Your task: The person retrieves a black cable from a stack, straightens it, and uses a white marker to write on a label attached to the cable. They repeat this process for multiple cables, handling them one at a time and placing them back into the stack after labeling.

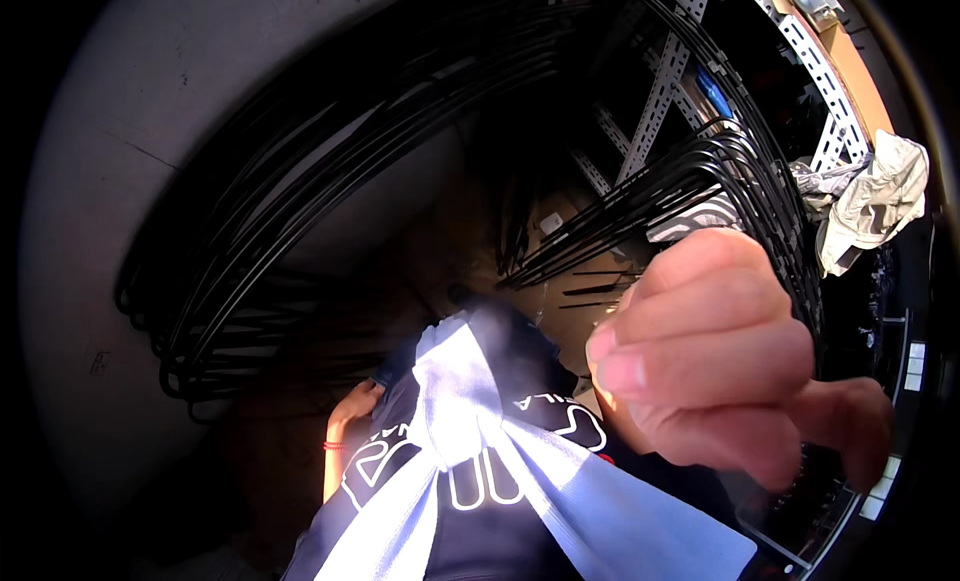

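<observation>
My right hand [710,351] is raised close to the camera, at the right of the head view. Its fingers are curled in tightly, and whatever they may hold is hidden. Low beside my hip hangs my left hand [356,402], small and partly in shadow against dark blue clothing; its fingers do not show clearly. A red band [333,445] circles that wrist. Down my front lies a pale blue cloth [455,401], knotted at the middle over a dark shirt [480,491] with white outlined lettering. Neither hand touches the cloth.
Long bundles of bent black rods or tubes [330,161] lean along the pale wall [90,231] at left. More bent black rods [640,196] stand at right by white perforated metal shelving [660,101]. A crumpled beige cloth [880,196] hangs there. The brown floor is dim.
</observation>
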`<state>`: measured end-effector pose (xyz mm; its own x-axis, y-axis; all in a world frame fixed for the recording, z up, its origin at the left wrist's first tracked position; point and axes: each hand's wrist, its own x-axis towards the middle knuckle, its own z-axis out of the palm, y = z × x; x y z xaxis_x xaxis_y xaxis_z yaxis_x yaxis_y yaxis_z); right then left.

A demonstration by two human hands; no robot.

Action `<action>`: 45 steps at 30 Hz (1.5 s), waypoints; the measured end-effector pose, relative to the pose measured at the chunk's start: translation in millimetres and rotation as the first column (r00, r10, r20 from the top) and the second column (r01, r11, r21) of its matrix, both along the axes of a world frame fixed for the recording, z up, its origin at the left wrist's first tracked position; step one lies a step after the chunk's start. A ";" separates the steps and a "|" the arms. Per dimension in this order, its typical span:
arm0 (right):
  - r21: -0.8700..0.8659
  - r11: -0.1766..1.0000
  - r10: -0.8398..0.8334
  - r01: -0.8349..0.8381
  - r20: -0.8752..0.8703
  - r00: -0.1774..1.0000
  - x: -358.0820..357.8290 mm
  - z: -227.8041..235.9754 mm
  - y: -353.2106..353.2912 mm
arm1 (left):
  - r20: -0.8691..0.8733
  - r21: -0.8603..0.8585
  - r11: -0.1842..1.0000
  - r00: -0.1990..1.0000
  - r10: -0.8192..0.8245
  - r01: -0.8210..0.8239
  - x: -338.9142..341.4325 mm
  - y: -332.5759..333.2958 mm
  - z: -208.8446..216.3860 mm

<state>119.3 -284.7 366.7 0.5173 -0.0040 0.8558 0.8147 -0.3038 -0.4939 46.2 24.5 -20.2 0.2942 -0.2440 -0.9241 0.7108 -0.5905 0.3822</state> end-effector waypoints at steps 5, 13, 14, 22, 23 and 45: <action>0.099 0.981 -0.146 0.167 -0.190 0.971 2.4 -36.3 -28.1 | 0.287 0.092 0.963 0.919 -0.269 0.253 48.0 -22.9 73.0; -0.024 0.963 -0.261 0.268 -0.315 0.912 15.5 -17.8 -79.1 | 0.857 -0.149 0.914 0.511 -0.072 0.378 137.3 -125.7 178.5; -0.042 0.958 -0.278 0.283 -0.372 0.886 20.6 -12.2 -94.6 | 0.861 -0.240 0.873 0.509 -0.012 0.425 144.5 -148.8 194.5; -0.430 0.570 -0.768 0.700 0.024 0.640 115.2 4.0 -295.8 | 0.920 -0.391 0.548 0.340 0.197 0.739 182.1 -327.0 309.9; -0.429 0.518 -0.796 0.740 0.075 0.601 129.4 9.1 -321.9 | 0.931 -0.365 0.554 0.305 0.201 0.748 187.9 -351.3 321.8; -0.398 0.138 -0.714 0.907 0.594 0.370 192.4 99.2 -512.0 | 0.572 0.057 0.929 -0.775 0.269 0.364 338.7 -660.7 516.2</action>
